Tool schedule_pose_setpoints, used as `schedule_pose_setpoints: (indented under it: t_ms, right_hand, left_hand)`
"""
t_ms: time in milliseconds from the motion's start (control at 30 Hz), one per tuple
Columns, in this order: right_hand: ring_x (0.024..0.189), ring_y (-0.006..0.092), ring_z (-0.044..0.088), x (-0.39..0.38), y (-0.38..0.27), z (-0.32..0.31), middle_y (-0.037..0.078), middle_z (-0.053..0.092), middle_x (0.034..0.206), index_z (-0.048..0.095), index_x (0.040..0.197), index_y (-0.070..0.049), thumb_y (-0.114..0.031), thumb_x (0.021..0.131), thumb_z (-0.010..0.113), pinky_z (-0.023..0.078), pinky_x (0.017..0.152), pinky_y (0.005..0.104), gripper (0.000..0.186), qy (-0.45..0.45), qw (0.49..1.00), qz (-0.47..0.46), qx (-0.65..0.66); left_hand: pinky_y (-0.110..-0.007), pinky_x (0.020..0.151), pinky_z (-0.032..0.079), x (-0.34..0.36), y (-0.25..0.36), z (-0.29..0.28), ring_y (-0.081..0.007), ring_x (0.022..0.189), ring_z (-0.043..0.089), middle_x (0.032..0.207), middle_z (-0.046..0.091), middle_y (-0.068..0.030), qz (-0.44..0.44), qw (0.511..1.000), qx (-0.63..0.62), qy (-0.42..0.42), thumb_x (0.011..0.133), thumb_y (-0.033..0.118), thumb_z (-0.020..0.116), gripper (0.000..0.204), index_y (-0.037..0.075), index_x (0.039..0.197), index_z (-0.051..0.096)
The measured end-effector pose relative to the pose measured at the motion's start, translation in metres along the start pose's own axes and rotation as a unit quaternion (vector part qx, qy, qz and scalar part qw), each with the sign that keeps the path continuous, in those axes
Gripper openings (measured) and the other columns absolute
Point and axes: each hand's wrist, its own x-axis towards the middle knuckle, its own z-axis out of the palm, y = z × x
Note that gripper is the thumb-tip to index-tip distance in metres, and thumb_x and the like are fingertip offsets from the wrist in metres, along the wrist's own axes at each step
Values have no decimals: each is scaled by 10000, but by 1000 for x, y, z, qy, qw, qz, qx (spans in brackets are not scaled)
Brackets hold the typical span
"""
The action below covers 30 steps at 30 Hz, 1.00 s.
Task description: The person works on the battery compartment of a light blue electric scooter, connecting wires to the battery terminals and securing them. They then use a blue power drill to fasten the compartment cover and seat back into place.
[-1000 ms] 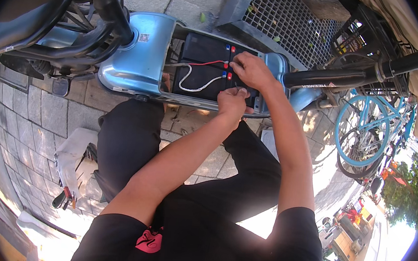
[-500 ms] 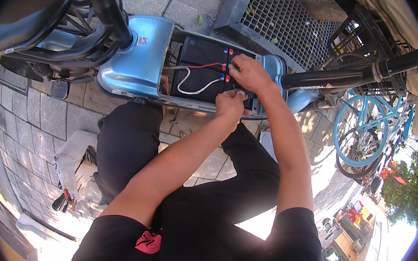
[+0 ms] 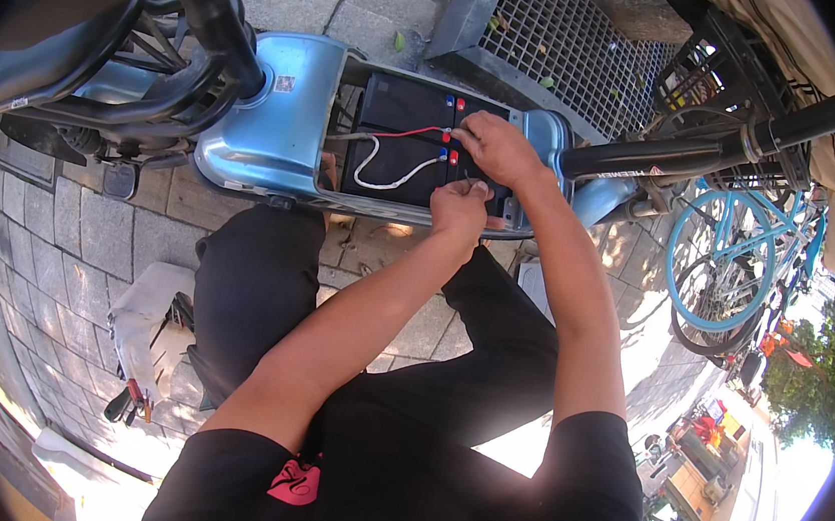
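Note:
A blue electric bike (image 3: 299, 83) lies across the view, its floor compartment uncovered. Black batteries (image 3: 402, 103) sit inside, with red and blue terminals along their right ends. One red wire (image 3: 404, 135) runs to a red terminal (image 3: 446, 136), and a white wire (image 3: 375, 182) loops to a blue one. My right hand (image 3: 497, 148) is closed at the red terminals, fingertips pinched beside them. My left hand (image 3: 461, 207) is closed in a pinch at the compartment's near right corner. What either hand's fingertips hold, if anything, is too small or hidden to make out.
Beyond the bike, a metal grating (image 3: 582, 60) is set in a frame. At lower left stands a pale tool bag (image 3: 153, 310) with pliers handles (image 3: 129, 402) sticking out. A light blue bicycle (image 3: 724, 260) is parked on the right. My knees (image 3: 254, 285) are near the bike.
My right hand has shifted slightly down and toward me along the terminals. The left hand stays in nearly the same place.

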Motion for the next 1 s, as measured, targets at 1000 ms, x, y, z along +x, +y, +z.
schedule_pose_setpoints:
  t_ms: [1000]
  right_hand:
    - [626,271,734,-49,-32,-52,133,750,735,761,798,-37,-500,1075,610,590,597,400,560,43,915,260,306]
  left_hand:
    - [-314,508,378,7,14,-15,-267,840,822,1322,749,-112,-9,996,64,-54,1161,248,556,293,-7,1304,573]
